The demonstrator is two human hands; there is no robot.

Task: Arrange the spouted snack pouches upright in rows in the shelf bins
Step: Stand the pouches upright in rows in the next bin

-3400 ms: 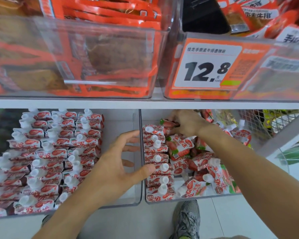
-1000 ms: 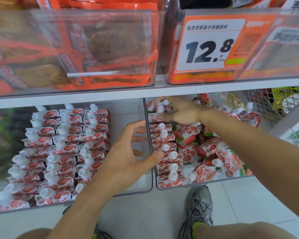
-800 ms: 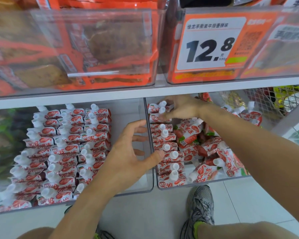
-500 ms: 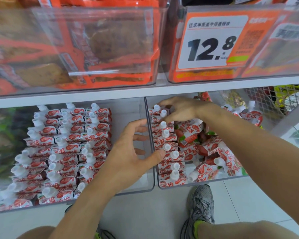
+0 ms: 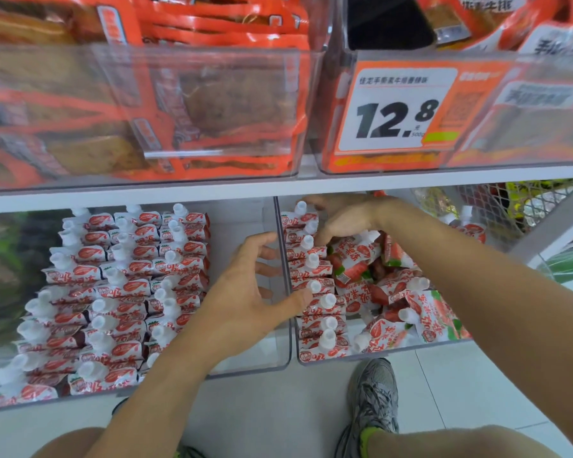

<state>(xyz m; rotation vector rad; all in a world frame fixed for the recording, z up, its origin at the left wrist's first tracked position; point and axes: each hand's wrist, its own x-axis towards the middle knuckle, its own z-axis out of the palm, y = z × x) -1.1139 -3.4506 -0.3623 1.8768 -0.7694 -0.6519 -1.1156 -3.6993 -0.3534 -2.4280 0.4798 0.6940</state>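
Left hand (image 5: 242, 292) spread wide across the bin divider (image 5: 283, 259); right hand (image 5: 341, 219) open, fingertips on the pouch row (image 5: 315, 282).
Loose pouches (image 5: 394, 292) lie heaped at the row's 3 o'clock; filled left bin (image 5: 245, 371) at 9 o'clock.

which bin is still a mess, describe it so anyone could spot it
Find the orange price tag reading 12,8 on the upper shelf. The clear bin right below it is the one: one upright row along its left wall, then pouches heaped loose, unlike the left bin's neat rows.
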